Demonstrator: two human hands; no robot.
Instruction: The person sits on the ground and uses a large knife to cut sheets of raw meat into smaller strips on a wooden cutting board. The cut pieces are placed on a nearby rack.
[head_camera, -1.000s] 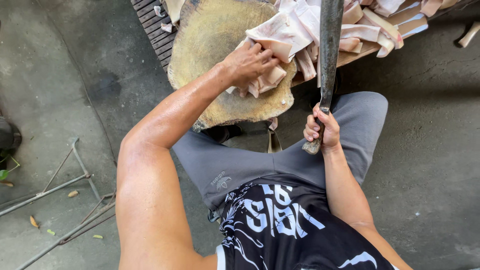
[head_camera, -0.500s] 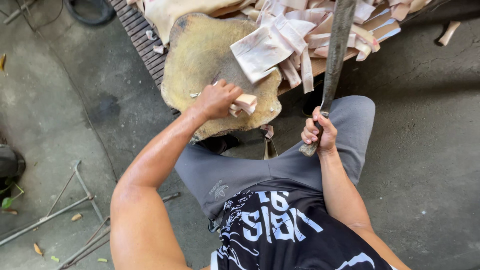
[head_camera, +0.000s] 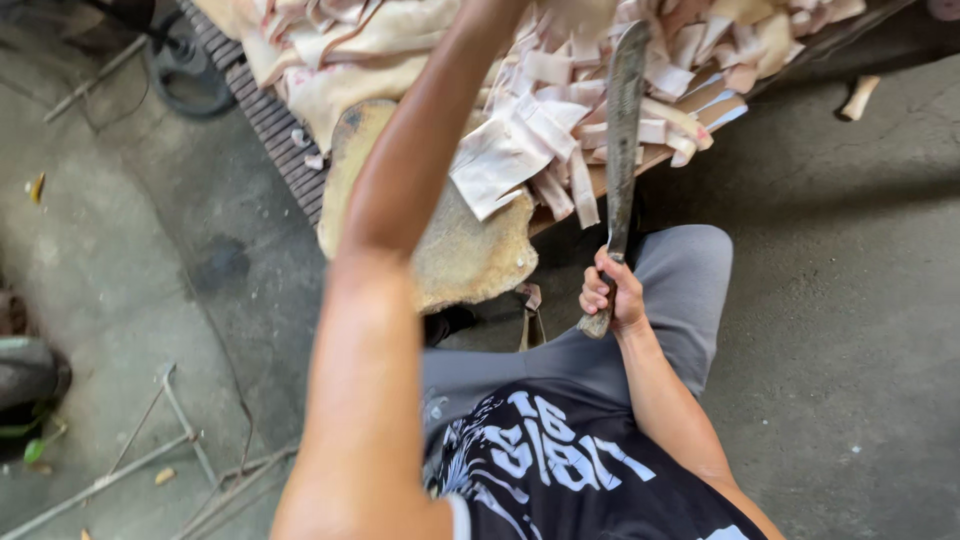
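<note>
Here, gripping a long knife upright in the right hand, fingers clamped around the handle, blade resting clear; reaching the left arm over the chopping block into pale strips, left fingers hidden.

no packages, labels, signs or screens show anywhere in this view.
</note>
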